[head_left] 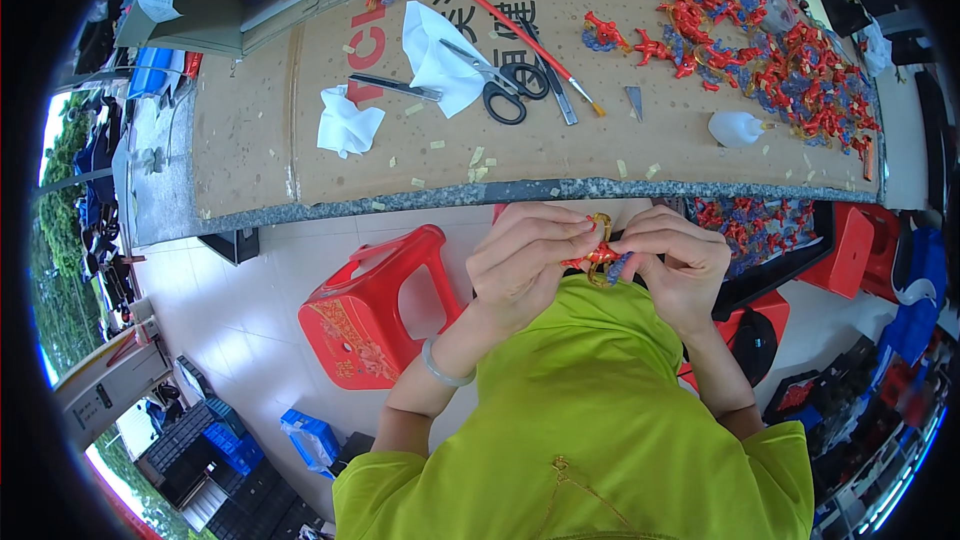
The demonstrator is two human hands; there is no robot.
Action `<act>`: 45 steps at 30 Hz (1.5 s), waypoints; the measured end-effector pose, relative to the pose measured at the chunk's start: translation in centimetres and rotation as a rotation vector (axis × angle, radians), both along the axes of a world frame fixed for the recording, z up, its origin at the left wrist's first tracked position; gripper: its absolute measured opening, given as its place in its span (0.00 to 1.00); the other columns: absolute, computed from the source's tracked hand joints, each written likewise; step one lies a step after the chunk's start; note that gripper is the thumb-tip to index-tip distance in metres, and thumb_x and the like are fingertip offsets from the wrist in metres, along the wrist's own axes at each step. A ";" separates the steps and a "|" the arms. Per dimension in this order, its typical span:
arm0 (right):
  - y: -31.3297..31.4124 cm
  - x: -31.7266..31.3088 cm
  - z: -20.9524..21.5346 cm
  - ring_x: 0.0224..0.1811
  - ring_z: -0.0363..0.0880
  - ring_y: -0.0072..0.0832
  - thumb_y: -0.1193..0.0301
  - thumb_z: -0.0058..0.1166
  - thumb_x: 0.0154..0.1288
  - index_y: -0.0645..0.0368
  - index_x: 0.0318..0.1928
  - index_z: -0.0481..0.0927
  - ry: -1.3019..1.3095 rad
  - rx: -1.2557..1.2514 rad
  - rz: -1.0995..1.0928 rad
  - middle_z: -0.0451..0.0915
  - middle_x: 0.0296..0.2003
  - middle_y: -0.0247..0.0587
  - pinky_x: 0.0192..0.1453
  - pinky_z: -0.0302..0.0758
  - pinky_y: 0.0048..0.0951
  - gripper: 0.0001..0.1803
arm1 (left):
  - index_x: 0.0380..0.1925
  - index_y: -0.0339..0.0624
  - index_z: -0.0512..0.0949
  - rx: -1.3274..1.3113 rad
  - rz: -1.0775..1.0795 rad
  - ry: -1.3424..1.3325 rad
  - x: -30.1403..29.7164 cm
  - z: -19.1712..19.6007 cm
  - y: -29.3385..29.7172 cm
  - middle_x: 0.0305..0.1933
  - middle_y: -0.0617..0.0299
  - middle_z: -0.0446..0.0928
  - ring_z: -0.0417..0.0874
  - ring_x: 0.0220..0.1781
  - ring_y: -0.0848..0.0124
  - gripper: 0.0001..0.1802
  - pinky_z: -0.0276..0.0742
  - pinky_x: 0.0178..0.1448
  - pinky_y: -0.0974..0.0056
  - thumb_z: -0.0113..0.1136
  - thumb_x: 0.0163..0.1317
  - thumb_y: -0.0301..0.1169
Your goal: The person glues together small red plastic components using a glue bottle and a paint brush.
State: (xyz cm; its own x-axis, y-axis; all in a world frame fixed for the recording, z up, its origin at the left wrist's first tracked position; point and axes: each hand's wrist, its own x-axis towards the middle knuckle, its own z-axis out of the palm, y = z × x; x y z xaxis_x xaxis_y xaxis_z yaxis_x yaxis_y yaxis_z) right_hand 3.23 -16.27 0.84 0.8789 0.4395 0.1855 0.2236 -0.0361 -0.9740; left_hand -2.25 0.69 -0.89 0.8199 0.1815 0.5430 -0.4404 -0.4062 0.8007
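Between my two hands, just off the table's front edge, is a small glossy figurine [603, 254] in red, amber and violet-blue. My left hand [527, 258] pinches its red side, with the fingers curled together. My right hand [682, 258] closes on the other side, near the bluish part; a small dark bit shows by its fingertips, too small to name. On the cardboard ahead lie black-handled scissors [508, 92], a red-handled brush [530, 40], a utility knife [395, 87] and white tissues [350, 123]. A white squeeze bottle [738, 128] rests to the right.
Many similar red and blue figurines [815, 80] are heaped at the table's right, more in a black tray [770, 275] below the edge. A cardboard box [200, 0] stands at the back left. A red stool [350, 335] is on the floor to my left.
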 end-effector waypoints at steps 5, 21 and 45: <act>-0.2 -0.1 0.2 0.27 0.79 0.27 0.93 0.55 0.42 0.67 0.30 0.84 0.009 -0.011 -0.010 0.81 0.24 0.42 0.30 0.75 0.22 0.14 | 0.27 0.34 0.82 0.002 -0.005 -0.028 0.1 0.2 -0.2 0.31 0.56 0.82 0.84 0.38 0.62 0.10 0.80 0.42 0.65 0.65 0.42 0.11; -0.2 -0.3 0.9 0.28 0.78 0.26 0.91 0.56 0.41 0.66 0.30 0.85 -0.066 -0.015 0.044 0.81 0.25 0.42 0.31 0.73 0.22 0.13 | 0.27 0.35 0.82 0.003 0.025 -0.083 -0.9 0.5 -0.1 0.31 0.56 0.82 0.84 0.37 0.61 0.09 0.79 0.40 0.65 0.68 0.43 0.14; 0.4 -0.6 0.0 0.29 0.80 0.31 0.90 0.59 0.37 0.67 0.35 0.85 -0.331 0.003 0.035 0.82 0.29 0.44 0.30 0.77 0.24 0.19 | 0.43 0.31 0.80 -0.337 -0.007 0.154 -1.9 -0.7 1.2 0.40 0.54 0.80 0.81 0.39 0.66 0.19 0.78 0.44 0.65 0.66 0.47 0.17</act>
State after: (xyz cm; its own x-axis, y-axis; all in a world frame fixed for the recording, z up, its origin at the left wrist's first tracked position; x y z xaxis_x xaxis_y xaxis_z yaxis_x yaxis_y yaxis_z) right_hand 2.61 -15.90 0.83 0.7551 0.4671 0.4600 0.5294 -0.0206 -0.8481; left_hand -4.10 1.90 -1.60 0.8893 0.3231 0.3237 -0.3060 -0.1058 0.9461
